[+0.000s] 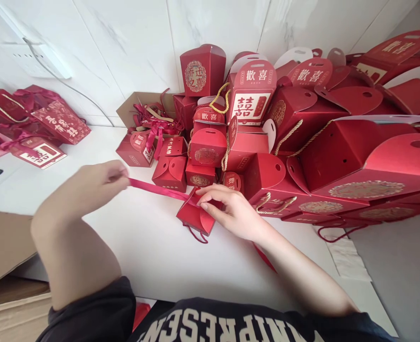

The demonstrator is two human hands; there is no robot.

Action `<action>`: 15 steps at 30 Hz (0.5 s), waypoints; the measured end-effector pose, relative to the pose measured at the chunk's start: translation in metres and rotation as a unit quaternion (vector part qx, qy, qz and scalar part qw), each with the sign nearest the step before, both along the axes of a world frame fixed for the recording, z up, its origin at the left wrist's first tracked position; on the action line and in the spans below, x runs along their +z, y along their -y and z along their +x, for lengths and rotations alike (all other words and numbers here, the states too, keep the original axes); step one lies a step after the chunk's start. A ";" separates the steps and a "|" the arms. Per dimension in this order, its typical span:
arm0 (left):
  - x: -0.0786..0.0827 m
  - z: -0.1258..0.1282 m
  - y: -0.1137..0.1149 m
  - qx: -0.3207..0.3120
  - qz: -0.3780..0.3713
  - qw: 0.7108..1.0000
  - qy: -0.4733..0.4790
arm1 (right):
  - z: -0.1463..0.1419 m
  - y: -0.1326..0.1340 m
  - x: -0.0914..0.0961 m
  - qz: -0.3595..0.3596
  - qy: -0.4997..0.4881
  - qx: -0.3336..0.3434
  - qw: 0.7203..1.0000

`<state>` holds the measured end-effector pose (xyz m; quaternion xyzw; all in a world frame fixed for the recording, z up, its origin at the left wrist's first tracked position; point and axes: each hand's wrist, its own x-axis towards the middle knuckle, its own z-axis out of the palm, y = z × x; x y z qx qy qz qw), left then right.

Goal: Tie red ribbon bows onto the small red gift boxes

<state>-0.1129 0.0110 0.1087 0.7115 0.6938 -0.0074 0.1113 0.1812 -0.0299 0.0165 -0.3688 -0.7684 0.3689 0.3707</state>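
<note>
A dark pink ribbon [156, 189] stretches across the white counter, from my left hand [105, 181] to the top of a small red gift box [194, 217]. My left hand is closed, pinching the ribbon's end between thumb and fingers. My right hand [236, 213] bends over the box, thumb and fingers closed on the ribbon where it meets the top flaps; the exact grip is partly hidden. A dark red cord handle [196, 234] hangs from the box's near side. Small red boxes [170, 173] stand just behind.
Red gift boxes with gold rope handles [323, 161] are piled along the back and right. An open cardboard box [124, 107] holds ribbons and cords. Ribbon-tied boxes [39, 149] lie at left. A cardboard carton [6, 237] stands at lower left; a cable [63, 80] runs down the tiled wall.
</note>
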 end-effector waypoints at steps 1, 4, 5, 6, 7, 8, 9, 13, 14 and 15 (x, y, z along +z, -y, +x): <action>0.001 -0.008 0.000 0.065 0.017 0.997 -0.033 | 0.006 0.005 0.005 0.011 0.004 -0.012 1.000; 0.000 -0.018 0.001 0.136 0.034 0.988 -0.062 | 0.025 0.024 0.017 0.007 0.024 -0.028 0.999; -0.002 -0.016 0.000 0.104 0.029 0.993 -0.041 | 0.031 0.030 0.019 -0.001 0.036 -0.033 0.999; -0.004 -0.012 -0.001 0.056 0.018 0.998 -0.006 | 0.035 0.036 0.018 -0.009 0.050 -0.038 0.998; -0.007 -0.004 -0.002 -0.001 0.003 0.999 0.036 | 0.039 0.041 0.016 -0.020 0.066 -0.044 0.997; -0.011 0.004 -0.004 -0.056 -0.019 0.995 0.082 | 0.040 0.045 0.013 -0.033 0.082 -0.051 0.995; -0.016 0.014 -0.007 -0.104 -0.050 0.986 0.117 | 0.041 0.049 0.008 -0.050 0.096 -0.057 0.992; -0.039 0.046 -0.020 -0.218 -0.180 0.941 0.189 | 0.034 0.055 -0.017 -0.148 0.129 -0.078 0.978; -0.045 0.051 -0.022 -0.221 -0.198 0.934 0.196 | 0.032 0.054 -0.025 -0.166 0.128 -0.081 0.974; -0.049 0.055 -0.023 -0.223 -0.211 0.932 0.194 | 0.030 0.053 -0.032 -0.178 0.120 -0.080 0.973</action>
